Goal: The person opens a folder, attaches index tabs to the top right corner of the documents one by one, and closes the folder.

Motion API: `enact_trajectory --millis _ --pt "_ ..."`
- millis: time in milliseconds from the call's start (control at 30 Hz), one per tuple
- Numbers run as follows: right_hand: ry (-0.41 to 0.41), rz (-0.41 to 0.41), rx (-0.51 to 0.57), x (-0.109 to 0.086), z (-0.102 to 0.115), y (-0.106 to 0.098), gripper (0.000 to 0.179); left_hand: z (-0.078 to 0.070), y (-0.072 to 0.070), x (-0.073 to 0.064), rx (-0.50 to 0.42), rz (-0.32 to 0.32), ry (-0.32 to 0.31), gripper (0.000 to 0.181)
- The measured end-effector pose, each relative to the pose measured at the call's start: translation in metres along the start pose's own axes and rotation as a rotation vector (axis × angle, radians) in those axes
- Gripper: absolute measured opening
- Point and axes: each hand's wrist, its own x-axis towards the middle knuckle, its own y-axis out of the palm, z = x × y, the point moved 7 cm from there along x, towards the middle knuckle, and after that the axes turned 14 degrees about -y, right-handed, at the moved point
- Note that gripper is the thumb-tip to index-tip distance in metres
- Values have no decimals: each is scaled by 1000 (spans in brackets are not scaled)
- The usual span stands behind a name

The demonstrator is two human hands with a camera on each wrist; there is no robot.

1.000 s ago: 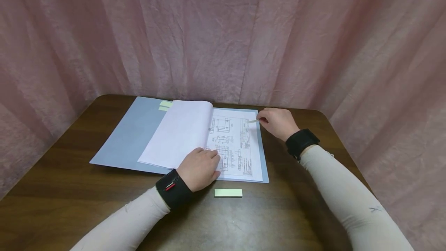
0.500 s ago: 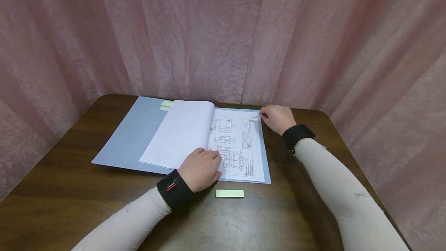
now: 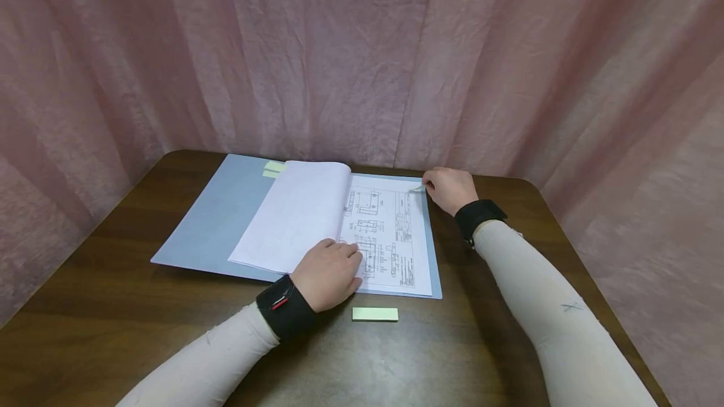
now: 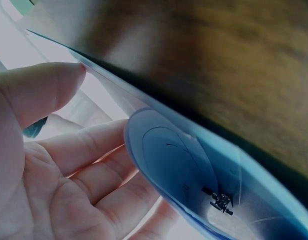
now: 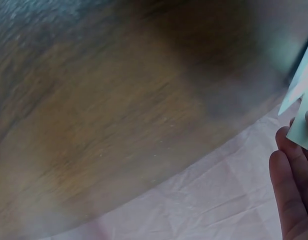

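A blue folder (image 3: pixel 206 225) lies spread on the brown table, with white pages (image 3: pixel 294 209) turned over to its left side. A sheet of technical drawings (image 3: pixel 387 225) shows on the right. My left hand (image 3: pixel 327 275) rests at the lower edge of the fold, its fingers against the curled pages (image 4: pixel 169 150) in the left wrist view. At the sheet's top right corner, my right hand (image 3: pixel 451 190) pinches a pale green sticky strip (image 5: pixel 301 125) between thumb and fingers. The strip's free end (image 3: pixel 416 189) lies over the sheet.
A pad of pale green sticky notes (image 3: pixel 375 314) lies on the table (image 3: pixel 441 357) in front of the folder. Pale green tabs (image 3: pixel 274 169) stick out from the turned pages at the top left. A pink curtain (image 3: pixel 362 61) hangs behind the table's far edge.
My right hand has moved slightly away toward the sheet's top right corner, carrying the sticky strip. My left hand stays on the pages. The view has shifted a little.
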Motion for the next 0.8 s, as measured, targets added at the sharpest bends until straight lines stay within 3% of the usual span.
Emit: enact_trajectory --millis 800 --pt "10 145 0 -12 0 17 20 -2 -5 -2 -15 -1 1 44"
